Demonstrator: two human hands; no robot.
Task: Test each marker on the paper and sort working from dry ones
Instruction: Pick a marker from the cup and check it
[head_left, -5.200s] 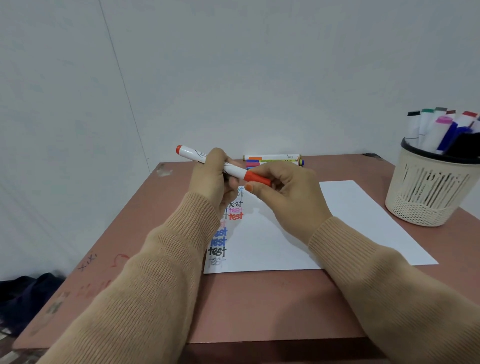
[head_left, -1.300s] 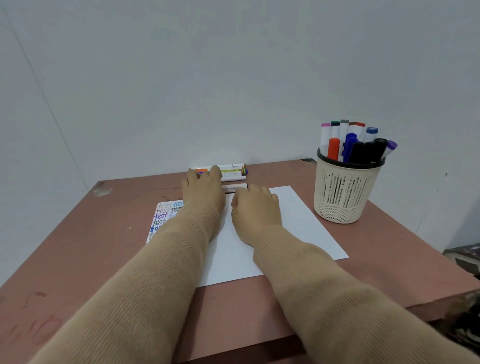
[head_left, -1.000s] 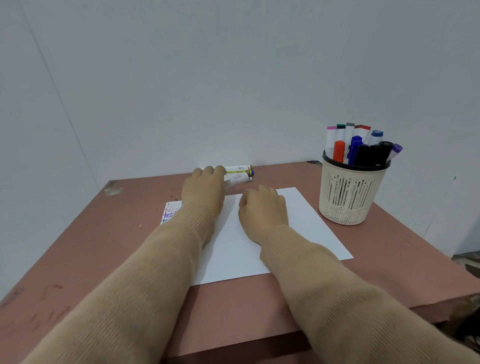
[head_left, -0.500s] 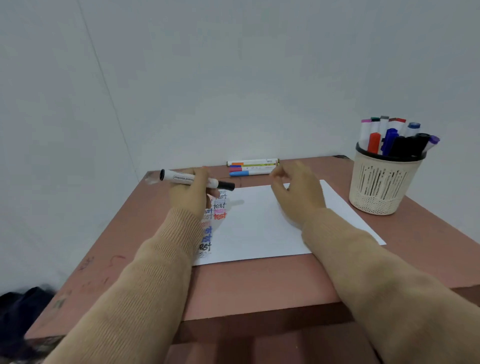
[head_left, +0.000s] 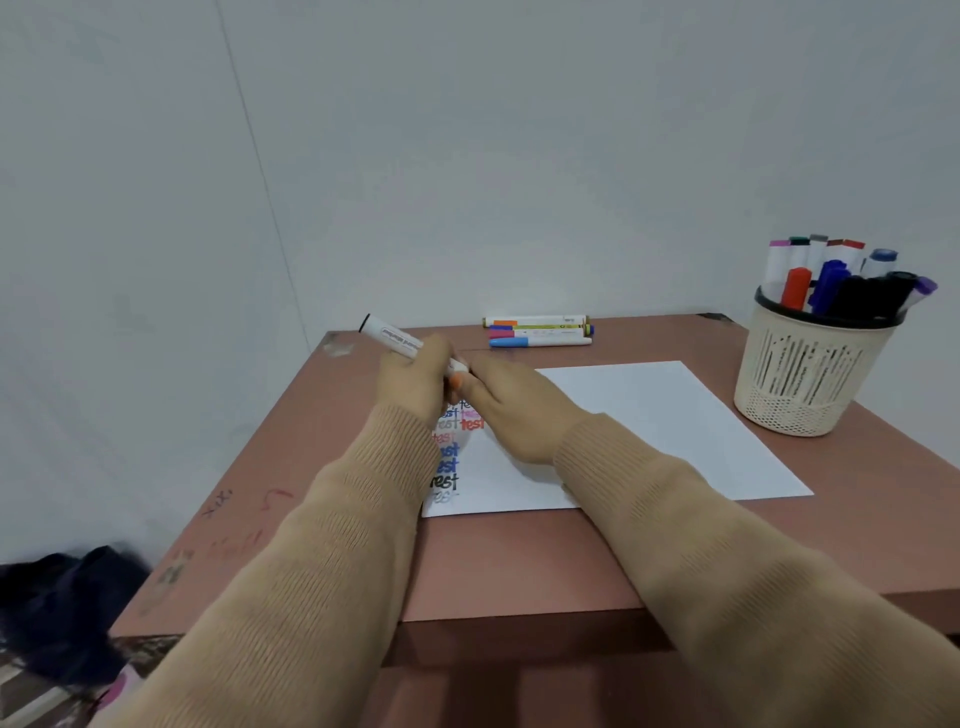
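My left hand (head_left: 415, 387) grips a white marker (head_left: 393, 336) with a black end, held slanted above the left side of the white paper (head_left: 649, 415). My right hand (head_left: 514, 413) meets it from the right, its fingertips pinching the marker's near end, where the cap is hidden. Down the paper's left edge runs a column of coloured "test" words (head_left: 448, 460). Three markers (head_left: 537, 331) lie side by side at the table's far edge. A cream basket (head_left: 810, 379) at the right holds several markers (head_left: 841, 278) upright.
The brown table (head_left: 519, 561) has pen scribbles on its left side and a front edge close to me. A grey wall stands right behind it. A dark cloth (head_left: 57, 597) lies on the floor at the lower left.
My hands left the paper; the left one picked up the black-ended marker. In the last half second my right hand moved left onto its capped end.
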